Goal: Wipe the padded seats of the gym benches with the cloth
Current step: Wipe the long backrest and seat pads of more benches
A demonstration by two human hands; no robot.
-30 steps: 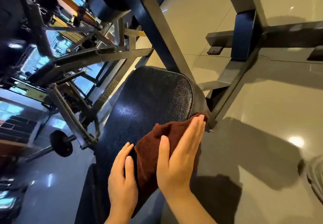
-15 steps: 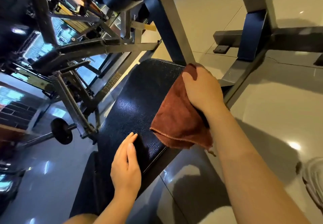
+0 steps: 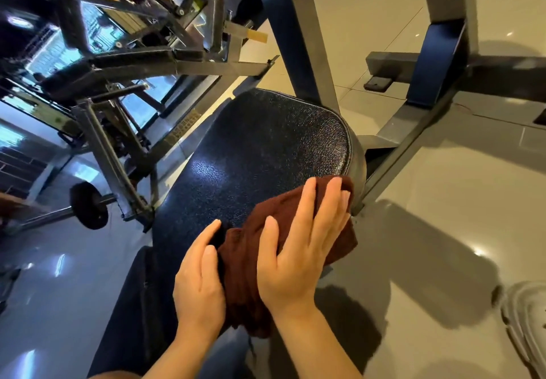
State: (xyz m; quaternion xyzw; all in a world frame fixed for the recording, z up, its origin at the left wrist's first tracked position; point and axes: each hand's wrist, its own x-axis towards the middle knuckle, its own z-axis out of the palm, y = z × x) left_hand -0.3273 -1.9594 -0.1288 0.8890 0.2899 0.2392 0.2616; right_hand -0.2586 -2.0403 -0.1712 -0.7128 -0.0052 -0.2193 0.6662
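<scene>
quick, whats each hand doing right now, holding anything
Left hand: open, fingers straight, resting on the padded seat at the edge of the cloth.
Right hand: open, flat on the cloth, pressing it onto the seat; no grip.

cloth (image 3: 283,225): dark maroon, plain | padded seat (image 3: 260,148): black, pebbled leather grain, glossy sheen | bench frame (image 3: 319,62): grey with dark blue faces | floor (image 3: 443,201): pale beige glossy tiles | shoe (image 3: 529,316): light grey

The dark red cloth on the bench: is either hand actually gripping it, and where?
Neither grips it. The right hand presses flat on the middle of the cloth against the padded seat; the left hand rests at its left edge.
</scene>
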